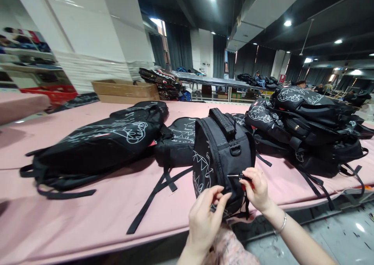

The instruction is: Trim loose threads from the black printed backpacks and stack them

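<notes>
A black backpack (230, 156) with white line drawings on its front panel stands on its side at the table's near edge, its top handle facing up. My right hand (257, 189) is closed around a slim tool (233, 175) with a thin silver tip and a dark, partly red handle. The tip points left against the bag's side; its exact kind is unclear. My left hand (207, 214) is at the lower part of the same bag, fingers curled and thumb near the index finger. Whatever lies between those fingertips is too small to make out.
Another printed black backpack (96, 148) lies to the left, and one more (177, 140) is behind the standing bag. Several are piled up (309, 132) on the right, straps hanging over the edge. A cardboard box (125, 91) stands behind the pink-covered table (111, 218).
</notes>
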`<state>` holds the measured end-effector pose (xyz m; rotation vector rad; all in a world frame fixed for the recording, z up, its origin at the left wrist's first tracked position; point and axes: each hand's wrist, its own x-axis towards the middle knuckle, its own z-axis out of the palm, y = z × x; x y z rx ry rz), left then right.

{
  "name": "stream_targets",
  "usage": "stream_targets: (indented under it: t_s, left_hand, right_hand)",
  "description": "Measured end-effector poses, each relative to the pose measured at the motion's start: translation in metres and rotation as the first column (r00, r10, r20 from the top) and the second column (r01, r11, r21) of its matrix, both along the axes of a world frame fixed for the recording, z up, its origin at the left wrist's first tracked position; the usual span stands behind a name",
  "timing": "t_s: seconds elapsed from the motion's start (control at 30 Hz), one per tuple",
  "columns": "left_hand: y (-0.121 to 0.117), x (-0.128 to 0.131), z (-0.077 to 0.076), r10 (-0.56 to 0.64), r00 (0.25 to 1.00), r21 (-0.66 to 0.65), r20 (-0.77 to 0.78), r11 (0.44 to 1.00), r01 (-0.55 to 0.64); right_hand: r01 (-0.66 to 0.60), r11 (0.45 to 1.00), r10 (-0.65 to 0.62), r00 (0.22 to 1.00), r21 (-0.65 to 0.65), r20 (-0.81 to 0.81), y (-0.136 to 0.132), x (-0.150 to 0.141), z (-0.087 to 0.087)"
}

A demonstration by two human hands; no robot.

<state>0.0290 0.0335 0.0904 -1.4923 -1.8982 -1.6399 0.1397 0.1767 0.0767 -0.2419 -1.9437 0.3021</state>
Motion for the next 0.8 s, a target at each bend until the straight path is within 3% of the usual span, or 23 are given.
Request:
stream_targets:
  t_s: [0.2,0.33,0.57,0.7,0.8]
  left_hand:
    - [0.015,0.012,-0.005,0.221,0.948,0.030,-0.227,0.975,-0.220]
    - [0.016,0.012,-0.001,0.239,0.941,0.034,-0.238,0.971,-0.238]
    - [0.010,0.013,0.000,0.181,0.975,0.069,-0.131,0.982,-0.173]
    - [0.007,0.016,-0.004,0.164,0.986,0.052,-0.026,0.985,-0.162]
    - [0.007,0.018,-0.006,0.154,0.987,0.027,0.045,0.988,-0.155]
  right_hand:
    - [-0.077,0.995,0.077,0.997,-0.062,-0.005,-0.005,0.000,0.001]
    - [-0.091,0.993,0.091,0.996,-0.070,0.001,-0.007,-0.003,0.007]
    - [0.009,0.999,-0.011,0.999,-0.036,-0.038,0.000,-0.002,0.000]
    - [-0.026,0.999,0.026,1.000,0.019,0.011,0.001,0.000,-0.004]
    - [-0.072,0.997,0.072,0.997,-0.020,0.010,-0.002,-0.001,-0.001]
